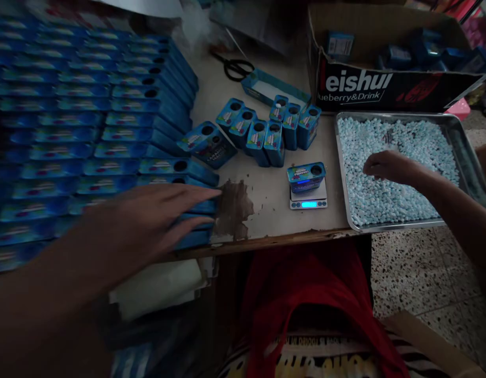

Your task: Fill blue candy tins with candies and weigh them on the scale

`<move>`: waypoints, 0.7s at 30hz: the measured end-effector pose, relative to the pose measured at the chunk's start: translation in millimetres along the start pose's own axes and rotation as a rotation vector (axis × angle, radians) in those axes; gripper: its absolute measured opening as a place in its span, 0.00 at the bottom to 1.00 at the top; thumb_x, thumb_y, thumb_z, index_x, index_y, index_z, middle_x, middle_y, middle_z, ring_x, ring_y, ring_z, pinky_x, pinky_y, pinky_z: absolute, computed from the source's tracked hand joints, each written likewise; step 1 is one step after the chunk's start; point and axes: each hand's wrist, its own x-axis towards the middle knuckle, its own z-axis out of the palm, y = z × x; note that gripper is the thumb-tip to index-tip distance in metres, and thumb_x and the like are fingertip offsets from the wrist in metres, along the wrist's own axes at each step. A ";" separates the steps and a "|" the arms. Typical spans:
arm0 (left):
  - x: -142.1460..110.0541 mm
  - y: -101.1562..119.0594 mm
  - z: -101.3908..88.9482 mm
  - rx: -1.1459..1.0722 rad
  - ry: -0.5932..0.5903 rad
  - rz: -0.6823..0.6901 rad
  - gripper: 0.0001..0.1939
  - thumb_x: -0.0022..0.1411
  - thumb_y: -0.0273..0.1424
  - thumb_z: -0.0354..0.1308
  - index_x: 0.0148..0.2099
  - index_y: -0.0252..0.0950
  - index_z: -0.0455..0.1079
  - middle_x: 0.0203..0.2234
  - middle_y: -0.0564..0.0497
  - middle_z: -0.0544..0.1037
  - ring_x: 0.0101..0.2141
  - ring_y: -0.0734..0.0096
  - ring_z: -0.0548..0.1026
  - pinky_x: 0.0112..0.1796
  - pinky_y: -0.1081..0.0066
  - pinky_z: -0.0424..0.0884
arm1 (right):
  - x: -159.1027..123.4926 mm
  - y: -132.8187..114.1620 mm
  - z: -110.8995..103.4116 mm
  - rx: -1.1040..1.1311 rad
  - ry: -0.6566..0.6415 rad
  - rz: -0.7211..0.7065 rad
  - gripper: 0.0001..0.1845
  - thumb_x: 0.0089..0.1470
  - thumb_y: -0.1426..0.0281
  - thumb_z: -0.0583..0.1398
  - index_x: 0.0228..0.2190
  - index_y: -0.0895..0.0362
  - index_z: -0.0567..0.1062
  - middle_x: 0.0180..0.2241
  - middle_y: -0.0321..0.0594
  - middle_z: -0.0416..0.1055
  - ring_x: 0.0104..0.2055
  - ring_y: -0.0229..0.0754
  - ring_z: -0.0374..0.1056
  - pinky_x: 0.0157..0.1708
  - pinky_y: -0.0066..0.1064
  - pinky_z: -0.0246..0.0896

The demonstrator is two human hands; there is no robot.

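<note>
My left hand (156, 212) reaches over the front end of the packed rows of blue boxes (81, 136), its fingers stretched and apart at the row ends. Slight blur covers it, and I see nothing held in it. Above the metal tray (347, 202) of pale blue and white candies (400, 197), my right hand (390, 165) has its fingers pinched together; whatever they hold is hidden. Between the hands, one blue box (306, 181) with a dark round hole in its top sits on a small digital scale (309, 203) with a lit display.
Several blue boxes (258, 139) stand loosely grouped behind the scale. Black-handled scissors (238, 69) and an open blue carton (274, 89) lie farther back. A large cardboard box (353, 86) with more blue boxes stands behind the tray. The table's front edge (266, 241) runs below.
</note>
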 end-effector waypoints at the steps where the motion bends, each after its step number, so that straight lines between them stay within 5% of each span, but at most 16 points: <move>1: -1.6 10.0 9.4 0.000 0.014 0.060 0.20 0.73 0.54 0.58 0.57 0.56 0.83 0.50 0.52 0.88 0.48 0.47 0.85 0.49 0.51 0.80 | -3.4 5.6 0.1 -0.062 0.014 -0.016 0.08 0.59 0.70 0.63 0.33 0.56 0.84 0.26 0.38 0.79 0.29 0.39 0.73 0.35 0.32 0.65; 5: 8.2 34.9 39.7 0.049 0.064 0.159 0.15 0.77 0.39 0.59 0.60 0.51 0.81 0.53 0.47 0.88 0.51 0.44 0.86 0.51 0.46 0.82 | -18.6 15.8 3.8 -0.076 0.038 -0.035 0.12 0.60 0.69 0.61 0.37 0.56 0.86 0.28 0.41 0.80 0.31 0.42 0.75 0.37 0.36 0.67; 10: 30.6 50.5 52.7 -0.054 0.106 0.100 0.13 0.75 0.33 0.64 0.58 0.48 0.82 0.54 0.48 0.87 0.54 0.46 0.85 0.54 0.48 0.83 | -21.8 6.5 0.3 0.406 -0.016 -0.009 0.10 0.55 0.66 0.69 0.38 0.57 0.83 0.30 0.40 0.79 0.32 0.40 0.75 0.39 0.35 0.73; 15: 43.6 63.3 58.3 -0.275 0.172 0.081 0.16 0.72 0.36 0.70 0.60 0.47 0.81 0.56 0.50 0.86 0.56 0.51 0.84 0.60 0.52 0.81 | -21.6 -50.9 -8.9 0.556 -0.117 -0.139 0.12 0.56 0.65 0.73 0.41 0.57 0.83 0.37 0.41 0.84 0.42 0.43 0.82 0.47 0.37 0.79; 21: 45.8 65.2 82.4 -0.505 0.131 -0.073 0.24 0.69 0.38 0.72 0.65 0.45 0.78 0.54 0.47 0.86 0.52 0.55 0.85 0.57 0.54 0.82 | -15.4 -111.3 -10.3 0.312 -0.086 -0.302 0.12 0.61 0.61 0.73 0.41 0.57 0.87 0.29 0.39 0.82 0.35 0.43 0.80 0.38 0.34 0.78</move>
